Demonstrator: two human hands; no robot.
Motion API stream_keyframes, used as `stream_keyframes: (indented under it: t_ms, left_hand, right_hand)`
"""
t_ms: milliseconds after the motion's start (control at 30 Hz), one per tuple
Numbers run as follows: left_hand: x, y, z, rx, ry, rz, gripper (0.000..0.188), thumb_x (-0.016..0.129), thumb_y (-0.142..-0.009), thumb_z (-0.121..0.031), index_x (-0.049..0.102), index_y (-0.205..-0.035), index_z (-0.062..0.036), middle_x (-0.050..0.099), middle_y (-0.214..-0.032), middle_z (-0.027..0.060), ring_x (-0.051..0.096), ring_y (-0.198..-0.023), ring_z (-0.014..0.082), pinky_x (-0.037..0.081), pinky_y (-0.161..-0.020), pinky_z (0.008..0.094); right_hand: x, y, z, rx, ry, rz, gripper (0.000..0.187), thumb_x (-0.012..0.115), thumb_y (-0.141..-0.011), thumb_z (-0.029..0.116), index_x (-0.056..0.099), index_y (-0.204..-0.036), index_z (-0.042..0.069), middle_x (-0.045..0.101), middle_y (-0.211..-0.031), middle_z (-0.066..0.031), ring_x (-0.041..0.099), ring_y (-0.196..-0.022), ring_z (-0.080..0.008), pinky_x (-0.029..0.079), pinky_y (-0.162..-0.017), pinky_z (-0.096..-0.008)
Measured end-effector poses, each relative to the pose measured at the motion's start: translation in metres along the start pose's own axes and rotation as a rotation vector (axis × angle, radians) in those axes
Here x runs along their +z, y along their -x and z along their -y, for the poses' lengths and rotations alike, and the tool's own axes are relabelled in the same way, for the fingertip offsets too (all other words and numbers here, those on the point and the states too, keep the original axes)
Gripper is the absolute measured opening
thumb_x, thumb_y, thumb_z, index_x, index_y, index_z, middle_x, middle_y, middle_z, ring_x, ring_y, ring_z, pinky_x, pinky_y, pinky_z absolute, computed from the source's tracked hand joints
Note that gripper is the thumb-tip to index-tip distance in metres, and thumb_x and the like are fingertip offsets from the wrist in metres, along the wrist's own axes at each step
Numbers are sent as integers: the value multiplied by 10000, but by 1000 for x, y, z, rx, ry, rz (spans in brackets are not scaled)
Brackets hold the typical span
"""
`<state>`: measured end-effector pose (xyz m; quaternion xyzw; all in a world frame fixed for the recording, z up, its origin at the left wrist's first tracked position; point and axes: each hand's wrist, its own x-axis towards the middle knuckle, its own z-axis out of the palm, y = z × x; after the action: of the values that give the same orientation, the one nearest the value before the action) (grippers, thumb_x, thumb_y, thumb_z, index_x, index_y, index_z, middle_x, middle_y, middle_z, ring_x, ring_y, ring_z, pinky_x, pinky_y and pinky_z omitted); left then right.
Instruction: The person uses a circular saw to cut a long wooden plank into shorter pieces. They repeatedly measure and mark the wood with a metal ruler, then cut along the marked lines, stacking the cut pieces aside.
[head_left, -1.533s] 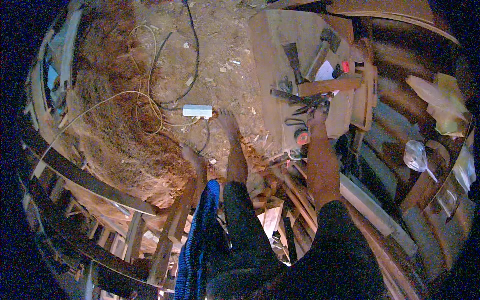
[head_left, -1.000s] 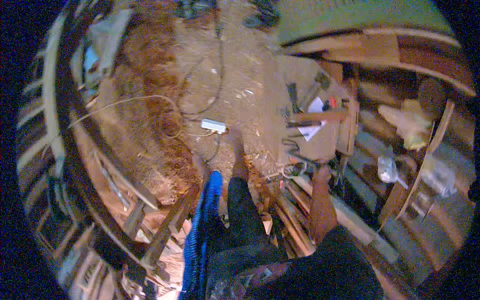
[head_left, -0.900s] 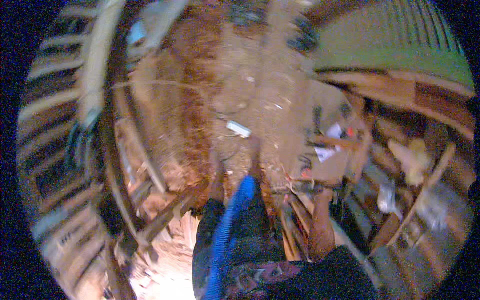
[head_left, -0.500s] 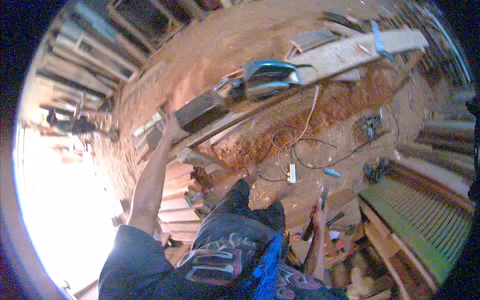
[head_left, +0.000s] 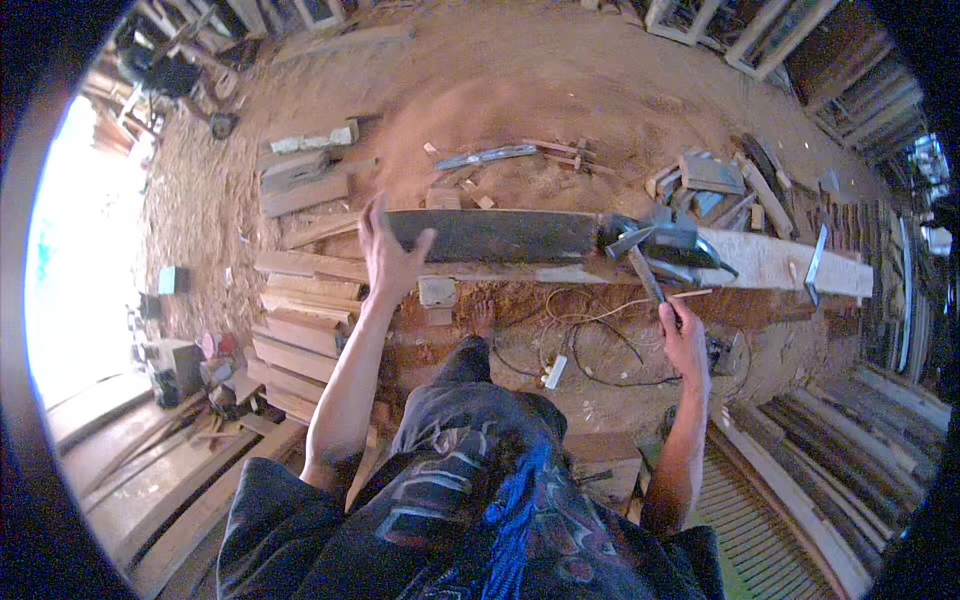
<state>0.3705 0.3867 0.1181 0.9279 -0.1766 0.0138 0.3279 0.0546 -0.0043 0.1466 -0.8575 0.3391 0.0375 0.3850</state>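
Observation:
A dark wooden board (head_left: 500, 235) lies lengthwise on a long pale plank (head_left: 760, 262). My left hand (head_left: 392, 255) is at the board's left end, fingers raised and spread with the thumb apart; whether it touches the board I cannot tell. My right hand (head_left: 684, 340) is closed around the handle of a hammer (head_left: 645, 272). The hammer's metal head is over the board's right end, in front of a dark teal power tool (head_left: 678, 238), which it partly hides.
A metal square (head_left: 817, 265) lies across the plank's right part. Sawn timber (head_left: 300, 335) is stacked at the left. Cables and a white power strip (head_left: 555, 372) lie on the ground before me. Wood offcuts (head_left: 712, 173) lie beyond the plank. A slatted green panel (head_left: 745, 500) is at lower right.
My right hand has come up from the lower right, bringing the hammer over the board. My left hand's fingers now stand spread at the board's end. The view has turned.

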Motion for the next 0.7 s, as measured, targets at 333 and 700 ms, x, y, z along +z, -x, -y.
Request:
stream_keyframes:
  t_ms: [333,700]
  left_hand:
    - [-15,36,70,-453,949,224,675,438,-1053,-463,315,-1536,-8,411,-1536,131,351,-1424,235,254,-1183,374]
    - [-35,41,85,-626,1310,168,928,172,-981,-740,295,-1557,-23,336,-1600,117,293,-1472,275,158,-1217,432]
  right_hand:
    - [77,-64,203,-268,247,406,441,606,-984,382,663,-1251,36,647,-1229,-238,625,-1184,-370,494,-994,-399]
    - [168,-61,302,-432,243,477,436,584,-985,407,675,-1236,63,677,-1143,-232,650,-1084,-404,527,-927,-462]
